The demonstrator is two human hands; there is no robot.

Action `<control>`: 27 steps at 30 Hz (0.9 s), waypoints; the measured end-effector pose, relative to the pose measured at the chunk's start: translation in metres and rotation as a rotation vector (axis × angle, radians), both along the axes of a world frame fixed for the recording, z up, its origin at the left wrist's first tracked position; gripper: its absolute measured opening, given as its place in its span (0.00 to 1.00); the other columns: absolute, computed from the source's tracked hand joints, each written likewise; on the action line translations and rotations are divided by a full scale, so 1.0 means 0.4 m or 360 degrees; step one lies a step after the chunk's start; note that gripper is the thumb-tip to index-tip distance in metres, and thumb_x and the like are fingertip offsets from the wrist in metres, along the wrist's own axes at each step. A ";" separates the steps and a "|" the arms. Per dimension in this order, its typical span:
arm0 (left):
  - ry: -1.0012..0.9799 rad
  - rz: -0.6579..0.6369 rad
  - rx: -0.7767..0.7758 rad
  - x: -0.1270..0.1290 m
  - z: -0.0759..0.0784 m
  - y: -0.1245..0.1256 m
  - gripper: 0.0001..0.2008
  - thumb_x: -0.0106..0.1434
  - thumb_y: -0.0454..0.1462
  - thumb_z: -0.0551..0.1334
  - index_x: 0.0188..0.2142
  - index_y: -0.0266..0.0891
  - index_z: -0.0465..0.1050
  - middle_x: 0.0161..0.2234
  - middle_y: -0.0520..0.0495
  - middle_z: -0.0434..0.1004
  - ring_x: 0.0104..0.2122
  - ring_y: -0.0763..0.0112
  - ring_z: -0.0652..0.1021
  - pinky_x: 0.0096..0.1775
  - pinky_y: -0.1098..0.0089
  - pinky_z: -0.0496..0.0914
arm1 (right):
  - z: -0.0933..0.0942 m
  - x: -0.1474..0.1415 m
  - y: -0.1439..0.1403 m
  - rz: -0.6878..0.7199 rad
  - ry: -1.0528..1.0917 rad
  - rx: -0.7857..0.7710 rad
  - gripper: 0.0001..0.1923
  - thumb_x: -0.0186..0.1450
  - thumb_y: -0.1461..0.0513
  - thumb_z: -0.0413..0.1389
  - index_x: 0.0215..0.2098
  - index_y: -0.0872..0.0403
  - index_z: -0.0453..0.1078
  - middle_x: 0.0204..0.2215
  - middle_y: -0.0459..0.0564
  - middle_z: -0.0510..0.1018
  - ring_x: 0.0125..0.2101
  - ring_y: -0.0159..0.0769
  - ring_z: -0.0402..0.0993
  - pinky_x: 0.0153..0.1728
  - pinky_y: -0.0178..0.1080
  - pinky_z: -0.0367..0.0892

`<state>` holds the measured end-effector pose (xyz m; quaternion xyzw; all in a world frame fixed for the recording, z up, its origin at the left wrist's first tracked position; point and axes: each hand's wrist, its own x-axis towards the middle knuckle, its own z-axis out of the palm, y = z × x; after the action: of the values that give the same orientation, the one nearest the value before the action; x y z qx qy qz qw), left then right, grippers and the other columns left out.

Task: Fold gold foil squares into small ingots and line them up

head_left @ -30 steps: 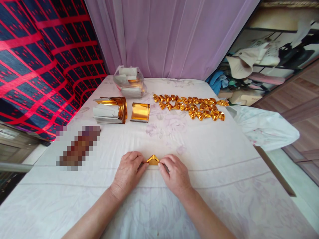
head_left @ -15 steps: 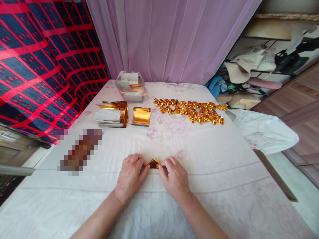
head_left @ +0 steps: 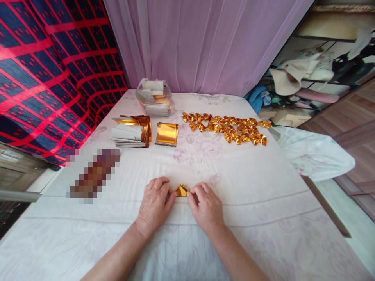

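A bed covered by a white sheet with a faint floral print [head_left: 263, 203] fills most of the view and carries everything the hands work on. Beyond the hands, at the far edge of the bed, hangs a lilac curtain [head_left: 205, 43], and to the left of it, far up from the left hand, a red and dark blue checked blanket [head_left: 43, 70] drapes down. Off to the right of the right hand, past the edge of the bed, a white bundle of cloth [head_left: 316, 154] lies, with cluttered shelves [head_left: 316, 74] above it. Well ahead of the right hand a spread of small folded gold paper pieces [head_left: 227, 128] lies in loose rows. Well ahead of the left hand sits a stack of gold and white paper sheets [head_left: 131, 130], a single curled gold sheet [head_left: 166, 134] just beside it, and a clear plastic bag of paper [head_left: 154, 97] further back. The left hand [head_left: 154, 205] and right hand [head_left: 206, 207] rest palm down on the sheet, close together, their fingertips pinching the two ends of a small gold paper piece [head_left: 181, 191] folded to a point. It lies flat on the sheet directly between the two hands, touching both
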<state>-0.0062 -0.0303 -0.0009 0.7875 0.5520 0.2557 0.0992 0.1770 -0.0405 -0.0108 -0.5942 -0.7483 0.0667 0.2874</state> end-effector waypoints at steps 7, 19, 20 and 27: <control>0.0034 -0.0003 -0.0004 -0.001 -0.001 0.002 0.07 0.64 0.36 0.58 0.29 0.39 0.68 0.41 0.44 0.71 0.42 0.60 0.71 0.44 0.58 0.67 | 0.004 -0.001 0.002 -0.0022 -0.0026 -0.0050 0.07 0.66 0.63 0.51 0.30 0.52 0.67 0.30 0.46 0.72 0.32 0.34 0.69 0.34 0.35 0.60; 0.0120 -0.0057 -0.0043 -0.002 0.002 0.001 0.09 0.66 0.34 0.57 0.41 0.45 0.74 0.45 0.45 0.71 0.45 0.60 0.71 0.44 0.59 0.66 | -0.007 0.007 0.001 0.0084 -0.0028 -0.0062 0.13 0.68 0.63 0.50 0.44 0.48 0.75 0.36 0.48 0.75 0.34 0.33 0.72 0.35 0.35 0.63; 0.0137 -0.0084 -0.0020 -0.002 0.001 0.000 0.11 0.65 0.33 0.57 0.43 0.48 0.75 0.46 0.45 0.71 0.46 0.59 0.71 0.45 0.59 0.65 | -0.009 0.007 0.001 0.0083 -0.0030 -0.0054 0.13 0.68 0.63 0.50 0.44 0.48 0.75 0.36 0.48 0.75 0.34 0.33 0.72 0.35 0.34 0.63; 0.0209 -0.0117 0.0038 -0.003 -0.010 0.000 0.14 0.64 0.31 0.59 0.43 0.52 0.78 0.49 0.45 0.71 0.48 0.58 0.70 0.46 0.57 0.66 | -0.018 0.008 -0.002 0.0092 -0.0100 0.0031 0.15 0.68 0.64 0.50 0.49 0.47 0.74 0.38 0.49 0.75 0.35 0.34 0.71 0.37 0.35 0.64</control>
<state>-0.0073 -0.0303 -0.0050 0.8234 0.5250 0.2061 0.0627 0.1801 -0.0412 -0.0179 -0.5713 -0.7744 0.0491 0.2675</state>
